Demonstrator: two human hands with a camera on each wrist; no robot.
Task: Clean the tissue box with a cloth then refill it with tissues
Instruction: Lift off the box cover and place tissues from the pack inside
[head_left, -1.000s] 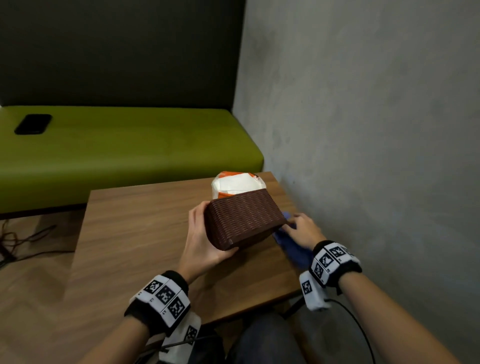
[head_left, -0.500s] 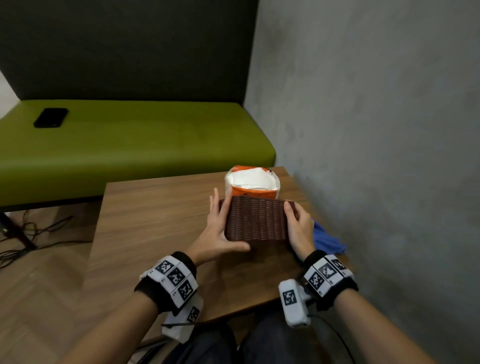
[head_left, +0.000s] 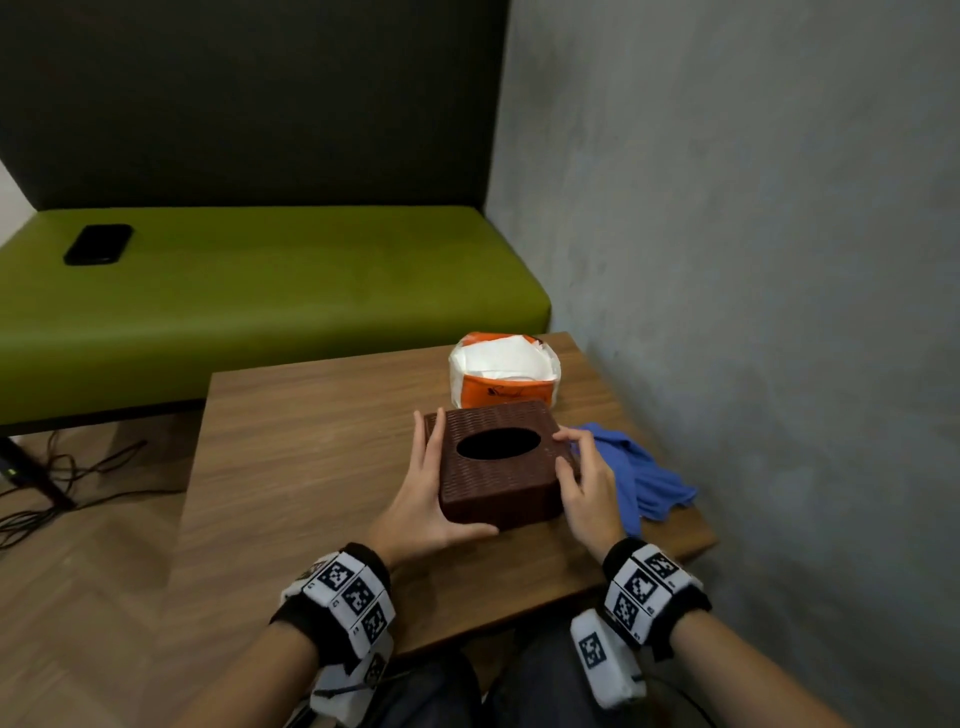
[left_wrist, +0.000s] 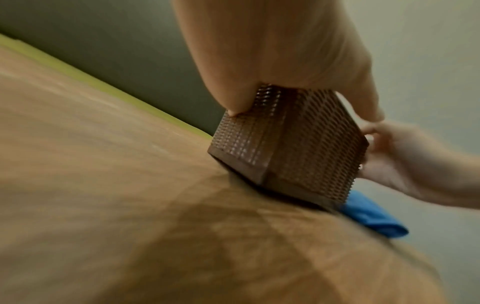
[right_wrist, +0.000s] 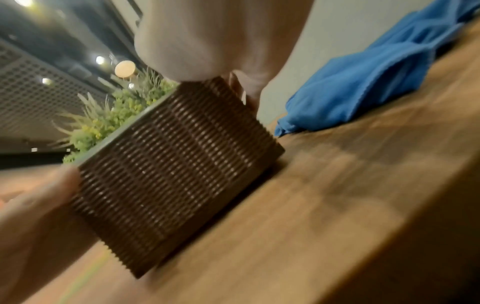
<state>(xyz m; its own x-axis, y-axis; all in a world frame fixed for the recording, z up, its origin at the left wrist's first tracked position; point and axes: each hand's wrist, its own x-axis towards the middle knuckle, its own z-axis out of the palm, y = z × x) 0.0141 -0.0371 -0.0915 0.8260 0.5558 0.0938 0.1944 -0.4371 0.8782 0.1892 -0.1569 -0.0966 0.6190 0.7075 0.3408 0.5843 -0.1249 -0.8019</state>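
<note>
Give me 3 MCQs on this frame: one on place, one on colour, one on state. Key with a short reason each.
1. Where does the tissue pack sit relative to the woven tissue box?
A. On the bench
B. On the table, just beyond the box
C. Inside the box

2. What colour is the cloth?
A. Blue
B. White
C. Green

3. How does the box stand?
A. On its side
B. Oval opening up, both hands at its sides
C. Upside down, hands away

Key:
1 B: the orange-and-white pack lies on the table behind the box.
2 A: it shows blue in all three views.
3 B: the dark oval faces up; left hand and right hand flank it.
</note>
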